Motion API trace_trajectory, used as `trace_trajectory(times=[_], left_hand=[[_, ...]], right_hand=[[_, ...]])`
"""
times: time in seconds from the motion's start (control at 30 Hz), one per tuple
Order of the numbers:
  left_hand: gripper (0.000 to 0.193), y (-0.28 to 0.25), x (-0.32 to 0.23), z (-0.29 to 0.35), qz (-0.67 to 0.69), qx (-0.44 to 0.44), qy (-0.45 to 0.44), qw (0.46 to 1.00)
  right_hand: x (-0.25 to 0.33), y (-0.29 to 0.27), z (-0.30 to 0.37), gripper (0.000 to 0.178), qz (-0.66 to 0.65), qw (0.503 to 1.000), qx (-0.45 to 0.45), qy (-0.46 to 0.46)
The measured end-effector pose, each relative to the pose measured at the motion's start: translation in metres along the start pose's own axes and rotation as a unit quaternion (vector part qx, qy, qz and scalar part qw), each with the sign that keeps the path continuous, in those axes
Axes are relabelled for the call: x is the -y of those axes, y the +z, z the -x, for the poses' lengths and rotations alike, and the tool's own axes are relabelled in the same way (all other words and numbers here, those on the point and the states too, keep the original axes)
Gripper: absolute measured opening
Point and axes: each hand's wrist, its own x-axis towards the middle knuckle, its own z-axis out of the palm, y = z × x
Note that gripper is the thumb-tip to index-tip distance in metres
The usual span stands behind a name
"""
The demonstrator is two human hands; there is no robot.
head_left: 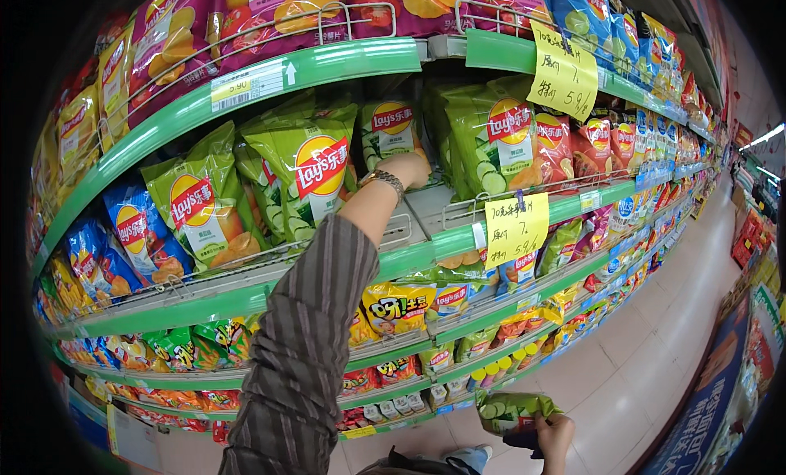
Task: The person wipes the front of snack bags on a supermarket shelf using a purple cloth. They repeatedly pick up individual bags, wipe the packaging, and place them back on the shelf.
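My left hand (409,171), with a metal-band watch on the wrist, reaches into a gap on the middle shelf. Its fingers curl closed at the lower part of a green bag of potato chips (389,125) standing far back; the fingertips are partly hidden. On either side of the gap stand more green chip bags, a front one (315,168) to the left and another (491,139) to the right. Low at the right, my right hand (555,436) grips a green chip bag (512,411), dark toward its lower end, above the floor.
A green-edged shelf (352,59) with purple chip bags runs above my left arm. Low wire rails (426,234) line the shelf fronts. Yellow handwritten tags (516,228) hang from the edges. Lower shelves carry colourful snack bags. A tiled aisle (622,344) and another display lie right.
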Motion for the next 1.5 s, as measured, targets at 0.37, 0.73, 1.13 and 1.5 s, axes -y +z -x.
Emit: trace_trajectory(times=[0.37, 0.73, 1.13, 1.5], left_hand=[[0.026, 0.015, -0.045, 0.043, 0.047, -0.204, 0.150, 0.966], [0.102, 0.223, -0.019, 0.301, 0.298, 0.021, 0.271, 0.915], [0.032, 0.276, 0.017, 0.321, 0.367, -0.168, 0.057, 0.913], [0.071, 0.264, 0.021, 0.319, 0.437, -0.156, 0.130, 0.876]], right_hand=[[0.031, -0.015, 0.010, 0.025, -0.014, 0.997, 0.055, -0.057], [0.131, -0.007, 0.021, 0.023, -0.140, 0.920, 0.199, -0.308], [0.166, 0.041, 0.002, 0.032, -0.306, 0.891, 0.285, -0.177], [0.137, 0.066, -0.002, 0.022, -0.326, 0.933, 0.102, -0.115]])
